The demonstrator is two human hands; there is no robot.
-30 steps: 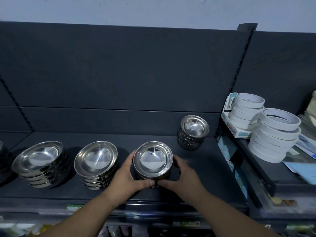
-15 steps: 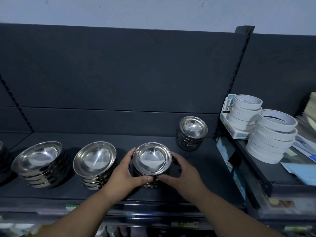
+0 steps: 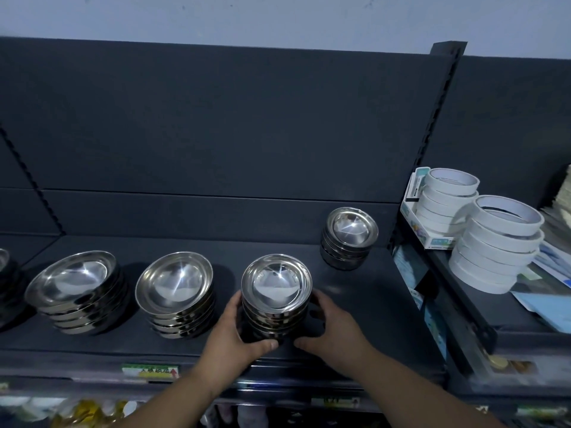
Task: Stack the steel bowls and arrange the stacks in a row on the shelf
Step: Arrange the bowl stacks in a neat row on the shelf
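Grip first: my left hand curls round the base of the middle stack of steel bowls, and my right hand cups its other side, low in the centre of the frame on the dark shelf. Left of it I see the second stack and the far-left stack, bowls nested; the back stack sits apart, right of centre. At the right edge a white box holds a pile of tape rolls.
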